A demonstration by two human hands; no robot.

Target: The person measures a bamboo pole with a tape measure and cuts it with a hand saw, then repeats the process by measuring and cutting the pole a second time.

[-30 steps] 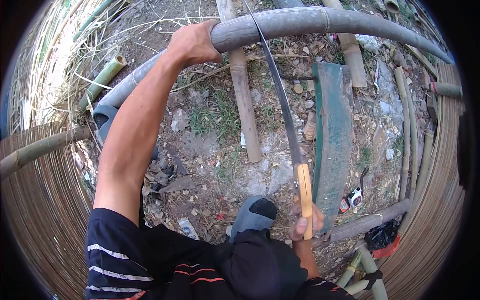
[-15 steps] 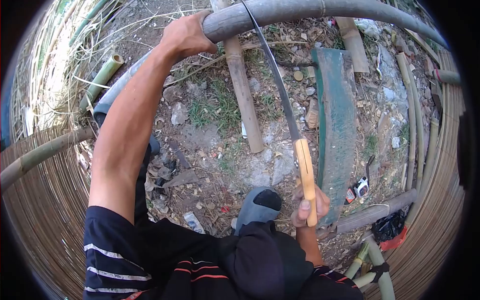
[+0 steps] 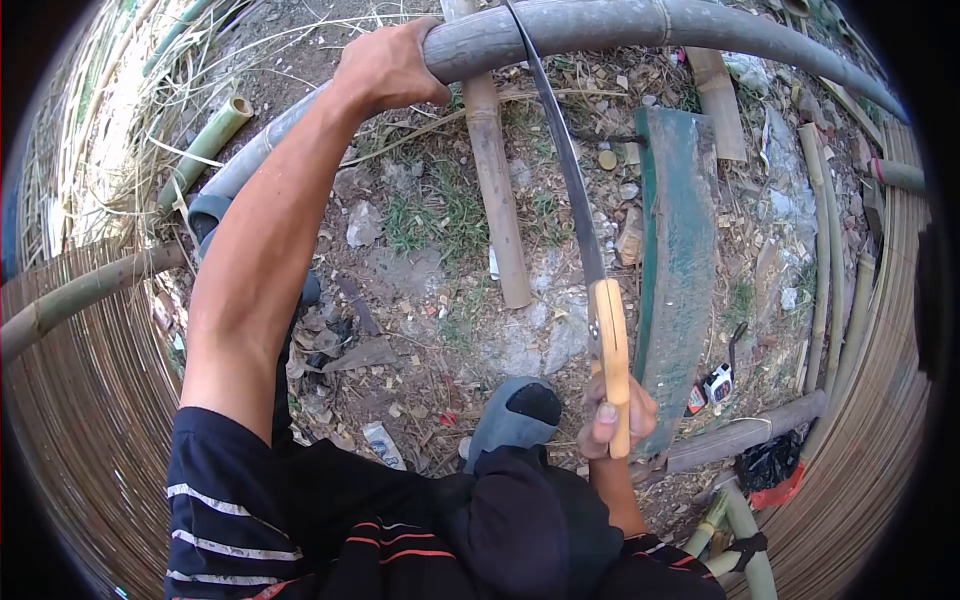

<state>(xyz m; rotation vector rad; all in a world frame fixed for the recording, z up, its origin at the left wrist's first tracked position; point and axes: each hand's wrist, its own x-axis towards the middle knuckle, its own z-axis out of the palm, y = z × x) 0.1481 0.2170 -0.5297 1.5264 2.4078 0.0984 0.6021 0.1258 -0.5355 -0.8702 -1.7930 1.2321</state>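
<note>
A long grey bamboo pole (image 3: 600,24) runs across the top of the view. My left hand (image 3: 390,70) is wrapped over it, left of the spot where a handsaw's dark blade (image 3: 572,185) crosses the pole. In my right hand (image 3: 640,408) is the saw's pale wooden handle (image 3: 613,335), held low at the center right with the blade pointing away from me. The blade's far tip runs out past the top edge. Below the pole, another bamboo piece (image 3: 497,200) lies on the ground, passing under it.
A weathered green board (image 3: 682,250) lies right of the saw. Near its lower end sits a tape measure (image 3: 717,384). My shoe (image 3: 490,435) rests on littered ground. A cut green bamboo length (image 3: 205,155) and strips are at left; a black plastic bag (image 3: 768,458) is at lower right.
The view has shifted slightly, so the pole, my left hand and the ground at the top appear a little farther right. Both hands keep the same grips, with the blade still across the pole.
</note>
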